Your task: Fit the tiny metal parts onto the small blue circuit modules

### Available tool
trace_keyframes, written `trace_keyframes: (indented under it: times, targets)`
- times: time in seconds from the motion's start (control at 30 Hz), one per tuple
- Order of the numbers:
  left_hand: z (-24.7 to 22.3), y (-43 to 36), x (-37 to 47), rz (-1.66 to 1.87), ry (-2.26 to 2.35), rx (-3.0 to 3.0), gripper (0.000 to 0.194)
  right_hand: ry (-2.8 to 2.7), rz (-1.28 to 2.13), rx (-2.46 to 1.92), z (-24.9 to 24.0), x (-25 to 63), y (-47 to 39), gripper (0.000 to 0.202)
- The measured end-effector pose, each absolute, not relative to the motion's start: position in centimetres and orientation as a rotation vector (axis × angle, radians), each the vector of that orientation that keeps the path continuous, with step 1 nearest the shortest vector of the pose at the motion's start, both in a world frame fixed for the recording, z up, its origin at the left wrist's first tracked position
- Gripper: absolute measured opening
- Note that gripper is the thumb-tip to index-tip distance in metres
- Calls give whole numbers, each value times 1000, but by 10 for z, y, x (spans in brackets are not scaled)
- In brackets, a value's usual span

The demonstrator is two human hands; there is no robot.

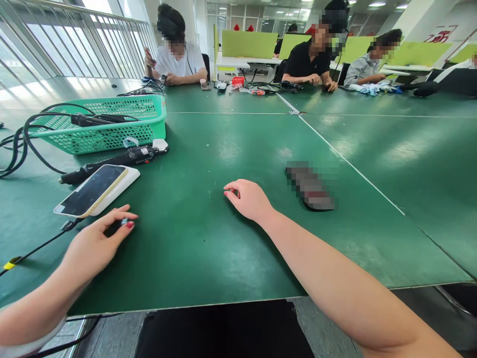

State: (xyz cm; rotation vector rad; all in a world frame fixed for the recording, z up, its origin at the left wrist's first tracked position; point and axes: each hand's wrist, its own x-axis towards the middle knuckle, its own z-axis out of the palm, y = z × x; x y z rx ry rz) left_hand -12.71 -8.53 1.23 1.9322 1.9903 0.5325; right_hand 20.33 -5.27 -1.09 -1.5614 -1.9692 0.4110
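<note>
My left hand (95, 243) is at the near left of the green table (179, 268), just in front of a phone. Its thumb and fingers close around a small pale-blue piece (124, 222), mostly hidden by the fingers. Near the middle of the table is my right hand (249, 199), its fingers curled and the thumb and index tips close together in a pinch. Anything between those tips is too small to make out. The phone (95, 189) lies screen up on a white block-like thing (124, 189), with a cable (44, 243) running near its lower end.
Behind the phone lies a black corded tool (119, 160). A green plastic basket (112, 141) with black cables (28, 129) stands at the back left. To the right of my right hand is a dark, blurred flat object (311, 189). Several people sit across the table.
</note>
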Motion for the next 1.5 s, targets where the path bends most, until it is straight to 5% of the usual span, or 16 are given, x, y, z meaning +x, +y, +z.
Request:
trace_keyframes:
  times: [0.37, 0.53, 0.83, 1.03, 1.3, 1.5]
  targets:
    - [20, -45, 25, 876, 1216, 1586, 28, -1966, 438, -1564, -13, 207, -48, 24]
    - [17, -34, 14, 1054, 1430, 1761, 21, -1942, 469, -1602, -15, 210, -45, 26]
    - [16, -1, -34, 611, 1919, 1909, 15, -1980, 562, -1619, -9, 205, -50, 24]
    - [11, -2, -33, 653, 1886, 1790, 21, -1990, 580, -1607, -8, 207, -51, 24]
    - [1, -13, 0, 880, 879, 1540, 23, -2012, 539, -1582, -9, 206, -50, 24]
    - [-2, -12, -2, 956, 797, 1327, 22, -2006, 532, -1595, -10, 203, -50, 24]
